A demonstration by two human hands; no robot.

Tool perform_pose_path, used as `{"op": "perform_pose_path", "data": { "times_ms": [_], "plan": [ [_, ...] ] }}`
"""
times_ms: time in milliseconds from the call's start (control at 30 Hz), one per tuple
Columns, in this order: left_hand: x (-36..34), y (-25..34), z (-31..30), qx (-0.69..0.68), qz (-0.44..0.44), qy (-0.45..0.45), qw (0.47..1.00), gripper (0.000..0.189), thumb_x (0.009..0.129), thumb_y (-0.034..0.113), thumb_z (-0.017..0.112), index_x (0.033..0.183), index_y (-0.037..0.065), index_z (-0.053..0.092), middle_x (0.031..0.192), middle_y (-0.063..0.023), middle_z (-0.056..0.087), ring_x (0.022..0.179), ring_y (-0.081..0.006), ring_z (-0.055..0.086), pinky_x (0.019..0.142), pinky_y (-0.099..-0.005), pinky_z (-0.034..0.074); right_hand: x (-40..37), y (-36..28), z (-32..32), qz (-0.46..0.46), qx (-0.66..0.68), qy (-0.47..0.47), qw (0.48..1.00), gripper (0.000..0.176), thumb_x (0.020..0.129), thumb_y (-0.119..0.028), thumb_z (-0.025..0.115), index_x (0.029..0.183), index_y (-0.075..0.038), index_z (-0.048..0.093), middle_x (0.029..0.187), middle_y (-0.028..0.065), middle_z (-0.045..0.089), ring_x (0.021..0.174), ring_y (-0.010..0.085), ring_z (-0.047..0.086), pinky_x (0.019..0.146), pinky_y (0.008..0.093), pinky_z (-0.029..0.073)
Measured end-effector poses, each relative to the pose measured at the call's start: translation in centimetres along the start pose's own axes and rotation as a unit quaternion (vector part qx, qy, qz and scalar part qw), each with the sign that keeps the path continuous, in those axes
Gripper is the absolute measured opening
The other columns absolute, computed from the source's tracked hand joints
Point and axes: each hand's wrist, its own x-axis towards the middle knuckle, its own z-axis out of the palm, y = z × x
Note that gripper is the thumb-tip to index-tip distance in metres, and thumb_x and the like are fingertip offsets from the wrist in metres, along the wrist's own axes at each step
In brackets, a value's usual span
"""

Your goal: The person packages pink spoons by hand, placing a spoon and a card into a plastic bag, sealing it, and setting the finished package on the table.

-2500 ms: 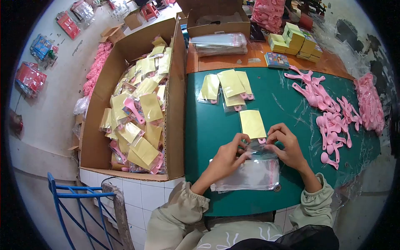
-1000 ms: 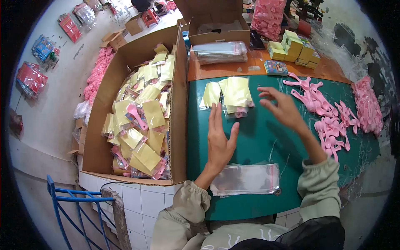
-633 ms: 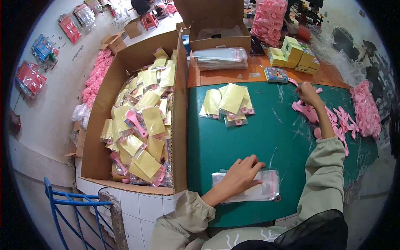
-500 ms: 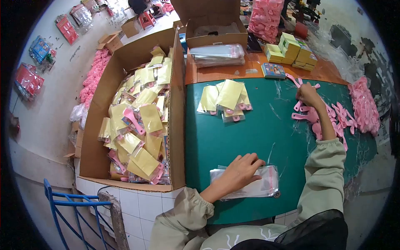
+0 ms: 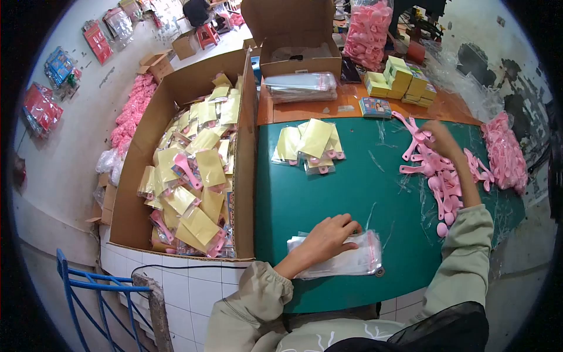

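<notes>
My left hand (image 5: 328,237) rests on a stack of clear plastic bags (image 5: 366,258) near the front edge of the green table. Its fingers are loosely bent, with the thumb apart from them and nothing visible between. Over at the right, my right hand (image 5: 440,139) is among a loose pile of pink plastic spoons (image 5: 431,167). Motion blurs that hand, and its fingertips cannot be made out against the spoons. Several clear packets with yellow cards (image 5: 316,138) and pink handle ends lie farther back on the table.
A large cardboard box (image 5: 245,176) full of similar packets stands left. At the back are bundled plastic bags (image 5: 302,88), stacked yellow cards (image 5: 399,76) and a small box-like stack (image 5: 375,107). Bagged pink spoons (image 5: 504,152) lie far right. A blue metal frame (image 5: 94,281) stands lower left.
My right hand has shifted within the spoon pile, and spoons there lie differently, some nearer the front. My left hand stays on the bags. The whole view has shifted slightly.
</notes>
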Motion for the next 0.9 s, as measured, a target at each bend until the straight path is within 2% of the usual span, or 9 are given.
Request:
{"op": "perform_pose_path", "data": {
  "times_ms": [33,67,167,400,600,700,800,867,900],
  "plan": [
    [0.0,0.1,0.0,-0.009,-0.003,0.002,1.000,0.028,0.075,0.018,0.068,0.098,0.007,0.055,0.089,-0.0100,0.053,0.084,-0.0295,0.054,0.072,-0.0393,0.044,0.1,-0.8,1.8,-0.048,-0.023,-0.042,0.998,0.030,0.064,-0.002,0.066,0.093,-0.006,0.061,0.099,0.0091,0.059,0.098,0.0289,0.052,0.087,0.0381,0.041],
    [0.1,0.2,-0.1,-0.016,-0.006,0.005,1.000,0.026,0.076,0.017,0.067,0.097,0.007,0.055,0.089,-0.0100,0.053,0.084,-0.0295,0.054,0.072,-0.0393,0.044,0.7,-4.1,2.0,-0.026,-0.037,-0.109,0.993,0.022,0.066,-0.005,0.066,0.087,-0.009,0.060,0.095,0.0070,0.059,0.098,0.0274,0.051,0.085,0.0373,0.040],
    [-0.2,0.0,0.2,-0.021,-0.001,0.019,1.000,0.025,0.077,0.017,0.066,0.096,0.007,0.054,0.089,-0.0084,0.052,0.086,-0.0274,0.053,0.073,-0.0380,0.043,1.1,-6.5,3.7,-0.039,-0.133,-0.119,0.983,0.019,0.068,-0.008,0.065,0.084,-0.010,0.056,0.091,0.0062,0.057,0.096,0.0258,0.051,0.082,0.0387,0.039],
    [0.0,0.3,-0.3,0.002,0.035,0.047,0.998,0.019,0.080,0.015,0.063,0.096,0.009,0.055,0.088,-0.0055,0.052,0.085,-0.0234,0.053,0.071,-0.0352,0.040,1.0,-5.0,4.1,-0.089,-0.221,-0.088,0.967,0.017,0.074,-0.015,0.061,0.088,-0.011,0.053,0.093,0.0059,0.054,0.098,0.0252,0.050,0.083,0.0396,0.038],
    [0.0,0.3,0.2,-0.001,0.042,0.069,0.997,0.015,0.081,0.014,0.063,0.092,0.008,0.054,0.088,-0.0053,0.052,0.085,-0.0225,0.052,0.071,-0.0349,0.040,0.8,-5.1,4.0,-0.092,-0.226,-0.106,0.964,0.017,0.074,-0.014,0.059,0.090,-0.011,0.052,0.094,0.0062,0.053,0.098,0.0249,0.050,0.084,0.0397,0.038],
    [0.0,0.8,-0.8,-0.020,0.026,0.075,0.997,0.015,0.081,0.011,0.062,0.092,0.006,0.054,0.089,-0.0089,0.055,0.084,-0.0277,0.056,0.072,-0.0371,0.045,1.0,-5.5,3.9,-0.109,-0.247,-0.114,0.956,0.016,0.075,-0.015,0.060,0.089,-0.011,0.053,0.096,0.0065,0.053,0.098,0.0248,0.050,0.083,0.0411,0.038],
    [-0.2,0.5,-0.9,-0.129,-0.013,0.081,0.988,0.015,0.080,0.008,0.062,0.091,0.003,0.053,0.085,-0.0107,0.057,0.080,-0.0284,0.060,0.071,-0.0362,0.049,1.6,-4.6,2.3,-0.083,-0.190,-0.033,0.978,0.013,0.070,-0.008,0.061,0.082,-0.009,0.055,0.093,0.0075,0.055,0.093,0.0276,0.050,0.080,0.0410,0.039],
    [-0.1,0.3,-1.1,-0.144,-0.006,0.086,0.986,0.015,0.081,0.007,0.062,0.091,0.002,0.052,0.084,-0.0116,0.060,0.078,-0.0278,0.062,0.071,-0.0346,0.050,2.2,-3.0,-0.7,-0.066,-0.100,0.067,0.991,0.006,0.075,-0.010,0.060,0.080,-0.007,0.058,0.088,0.0067,0.057,0.083,0.0245,0.055,0.072,0.0375,0.042],
    [0.0,0.2,-1.1,-0.154,-0.001,0.088,0.984,0.015,0.082,0.006,0.062,0.092,0.001,0.052,0.083,-0.0120,0.061,0.077,-0.0274,0.063,0.071,-0.0337,0.051,2.1,-2.4,-1.6,0.012,0.036,0.135,0.990,0.008,0.079,-0.013,0.060,0.080,-0.006,0.059,0.083,0.0061,0.058,0.078,0.0214,0.055,0.069,0.0348,0.042]
  ]
}}
